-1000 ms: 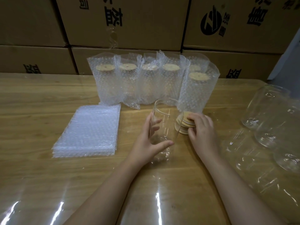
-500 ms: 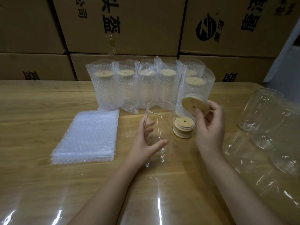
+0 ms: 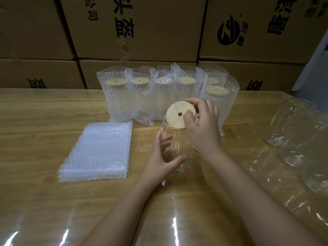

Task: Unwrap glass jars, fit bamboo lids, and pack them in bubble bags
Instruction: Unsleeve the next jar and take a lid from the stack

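Glass jar [image 3: 174,146] upright mid-table, left hand [image 3: 159,160] curled round its lower body; right hand [image 3: 202,125] pinches a bamboo lid [image 3: 177,112], tilted at the jar's mouth. Wooden table [image 3: 44,112] carries a bubble-bag stack [image 3: 99,150] left, bagged jars [image 3: 142,98] in a far row, wrapped jars [image 3: 298,132] right. Clear film [image 3: 88,228] covers its near edge. Printed cardboard boxes [image 3: 156,23] stacked along the far side.

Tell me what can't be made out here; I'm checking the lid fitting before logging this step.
All in the head view:
1. Whether the bamboo lid sits fully in the glass jar: the right hand covers its near edge.
2. How many wrapped jars lie at right: the frame edge cuts them, clear film glares.
3. The back bagged jar: its bubble bag blurs the lid.
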Motion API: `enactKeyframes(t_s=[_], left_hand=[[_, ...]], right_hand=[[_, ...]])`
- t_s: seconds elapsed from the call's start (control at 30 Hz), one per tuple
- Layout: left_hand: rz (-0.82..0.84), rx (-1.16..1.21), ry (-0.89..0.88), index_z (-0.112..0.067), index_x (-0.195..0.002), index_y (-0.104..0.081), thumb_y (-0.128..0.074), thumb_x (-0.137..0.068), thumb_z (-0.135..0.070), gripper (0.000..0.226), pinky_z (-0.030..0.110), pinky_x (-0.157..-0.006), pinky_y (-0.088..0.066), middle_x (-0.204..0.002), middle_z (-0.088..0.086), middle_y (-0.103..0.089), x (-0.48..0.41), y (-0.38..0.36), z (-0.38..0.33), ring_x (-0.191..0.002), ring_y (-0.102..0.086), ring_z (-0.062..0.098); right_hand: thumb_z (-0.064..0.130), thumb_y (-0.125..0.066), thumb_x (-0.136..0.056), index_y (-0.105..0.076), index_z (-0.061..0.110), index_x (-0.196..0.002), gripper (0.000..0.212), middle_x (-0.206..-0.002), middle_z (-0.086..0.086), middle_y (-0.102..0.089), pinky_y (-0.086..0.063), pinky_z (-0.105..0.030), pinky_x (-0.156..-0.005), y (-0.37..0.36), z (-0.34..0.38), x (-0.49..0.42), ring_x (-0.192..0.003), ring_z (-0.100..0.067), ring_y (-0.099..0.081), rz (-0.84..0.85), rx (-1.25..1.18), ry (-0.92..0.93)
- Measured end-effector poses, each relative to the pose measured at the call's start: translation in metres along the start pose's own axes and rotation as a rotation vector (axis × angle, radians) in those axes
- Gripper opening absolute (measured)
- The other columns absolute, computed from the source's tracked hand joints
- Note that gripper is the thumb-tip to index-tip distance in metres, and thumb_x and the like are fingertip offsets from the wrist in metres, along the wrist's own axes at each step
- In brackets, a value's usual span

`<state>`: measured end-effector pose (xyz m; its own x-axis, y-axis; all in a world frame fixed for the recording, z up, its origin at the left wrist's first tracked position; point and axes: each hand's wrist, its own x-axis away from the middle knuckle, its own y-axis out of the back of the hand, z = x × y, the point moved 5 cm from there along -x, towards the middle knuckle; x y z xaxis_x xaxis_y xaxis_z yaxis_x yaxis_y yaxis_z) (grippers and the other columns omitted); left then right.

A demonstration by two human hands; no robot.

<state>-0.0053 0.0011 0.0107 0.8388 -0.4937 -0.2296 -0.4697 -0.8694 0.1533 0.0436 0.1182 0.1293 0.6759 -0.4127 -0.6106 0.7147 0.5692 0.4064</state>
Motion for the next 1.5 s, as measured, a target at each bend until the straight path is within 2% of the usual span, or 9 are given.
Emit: enactKeyframes(t_s=[0.17,0.37,0.53,0.7,0.9,1.03,1.13,1.4,1.5], left_hand=[[-0.003,-0.002,0.002,-0.045,-0.146,-0.016,-0.082,-0.061,-0.054,0.108,0.047,-0.104,-0.045,-0.137,-0.006,-0.047,0.000,0.000,0.000,-0.128,-0.050,0.015],[0.004,-0.027,0.011,-0.043,-0.147,-0.014,-0.082,-0.063,-0.053,0.108,0.045,-0.105,-0.045,-0.138,-0.006,-0.047,0.001,-0.001,-0.001,-0.129,-0.048,0.012],[-0.008,0.063,-0.004,-0.031,-0.149,-0.021,-0.068,-0.071,-0.052,0.093,0.047,-0.110,-0.039,-0.144,0.000,-0.045,0.005,0.001,-0.011,-0.134,-0.044,0.013],[-0.188,0.064,-0.175,-0.037,-0.136,-0.040,-0.057,-0.077,-0.055,0.064,0.025,-0.107,-0.040,-0.141,-0.009,-0.048,0.009,0.014,-0.052,-0.129,-0.047,0.001],[-0.152,-0.391,-0.308,-0.024,-0.123,-0.060,-0.066,-0.083,-0.045,0.045,0.011,-0.098,-0.038,-0.131,-0.010,-0.054,-0.017,0.003,-0.110,-0.113,-0.048,-0.010],[0.067,-0.908,-0.277,-0.028,-0.120,-0.064,-0.053,-0.087,-0.061,0.048,0.034,-0.085,-0.050,-0.118,-0.012,-0.061,-0.043,-0.011,-0.132,-0.108,-0.057,0.010],[0.039,-1.095,-0.315,-0.032,-0.113,-0.066,-0.046,-0.093,-0.052,0.034,0.033,-0.077,-0.045,-0.115,-0.014,-0.061,-0.047,-0.017,-0.133,-0.104,-0.055,0.017],[0.272,-0.615,-0.309,-0.023,-0.098,-0.074,-0.057,-0.089,-0.028,0.020,0.023,-0.087,-0.048,-0.102,-0.015,-0.069,-0.052,-0.007,-0.130,-0.098,-0.061,0.001],[0.033,-0.131,-0.172,-0.017,-0.082,-0.076,-0.054,-0.093,-0.017,0.025,0.022,-0.083,-0.051,-0.092,-0.007,-0.075,-0.051,-0.001,-0.121,-0.093,-0.068,0.005]], right_hand=[[0.005,-0.036,-0.085,-0.060,0.007,-0.123,0.046,-0.129,-0.003,-0.056,-0.028,-0.023,-0.111,-0.014,0.009,-0.002,-0.130,-0.018,-0.043,0.168,-0.037,0.260],[0.012,-0.036,-0.090,-0.071,0.000,-0.101,0.039,-0.107,-0.007,-0.070,-0.044,-0.029,-0.099,-0.016,-0.003,0.006,-0.109,-0.021,-0.061,-0.073,-0.119,0.380],[0.017,-0.038,-0.092,-0.070,0.003,-0.096,0.036,-0.100,-0.004,-0.069,-0.049,-0.031,-0.086,-0.023,-0.007,0.010,-0.098,-0.013,-0.063,-0.163,-0.228,0.303],[0.061,-0.054,-0.084,-0.042,0.035,-0.132,0.056,-0.129,0.014,-0.054,-0.044,-0.023,-0.099,-0.040,-0.038,0.033,-0.122,-0.006,-0.052,-0.016,-0.539,-0.005],[0.045,-0.080,-0.066,-0.029,0.019,-0.144,0.096,-0.132,0.008,-0.052,-0.046,-0.053,-0.098,-0.058,-0.066,0.055,-0.122,-0.014,-0.053,0.216,-0.563,-0.120],[0.049,-0.077,-0.060,-0.032,0.046,-0.128,0.082,-0.130,0.025,-0.043,-0.049,-0.032,-0.092,-0.056,-0.064,0.051,-0.115,0.006,-0.051,0.239,-0.472,-0.137],[0.041,-0.079,-0.062,-0.031,0.030,-0.135,0.088,-0.119,0.042,-0.040,-0.049,-0.030,-0.092,-0.055,-0.063,0.052,-0.112,0.011,-0.049,0.257,-0.448,-0.158],[0.041,-0.079,-0.061,-0.027,0.040,-0.132,0.088,-0.119,0.025,-0.046,-0.047,-0.034,-0.097,-0.058,-0.065,0.055,-0.114,0.006,-0.049,0.288,-0.478,-0.214],[0.054,-0.069,-0.063,-0.031,0.044,-0.129,0.077,-0.116,0.013,-0.052,-0.046,-0.030,-0.095,-0.056,-0.066,0.057,-0.111,0.002,-0.052,0.241,-0.549,-0.221]])
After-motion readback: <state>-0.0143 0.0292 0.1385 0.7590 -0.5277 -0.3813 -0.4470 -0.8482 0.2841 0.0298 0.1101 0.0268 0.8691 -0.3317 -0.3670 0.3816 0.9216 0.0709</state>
